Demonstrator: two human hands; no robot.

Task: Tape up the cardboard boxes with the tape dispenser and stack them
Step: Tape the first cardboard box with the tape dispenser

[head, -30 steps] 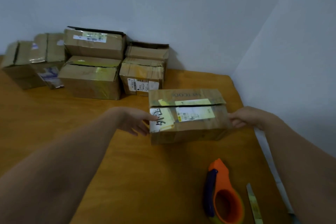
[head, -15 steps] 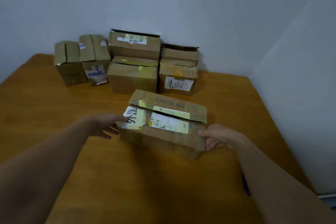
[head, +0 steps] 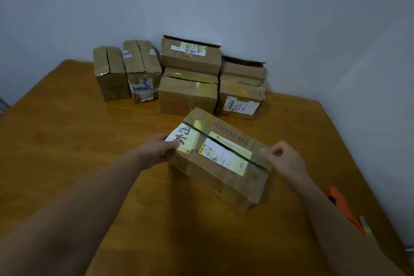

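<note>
Tape dispenser (head: 343,206) mostly hidden behind R forearm (head: 324,219); cardboard box (head: 224,184) label (head: 224,157) txt unreadable.

Near cardboard box (head: 220,171): brown, oblong, lying diagonally on the table (head: 67,132), far-left to near-right. Its top flaps are closed but untaped, with a dark gap along the seam. A white handwritten label and a pale shipping label sit on top. The left hand (head: 160,150) grips its left end and the right hand (head: 285,160) pinches its right end.

Rear boxes: two small upright boxes (head: 111,74) (head: 143,71) side by side, then two stacks of two (head: 189,74) (head: 242,89).

Tape dispenser (head: 339,207): orange, near the table's right edge, partly hidden.
</note>
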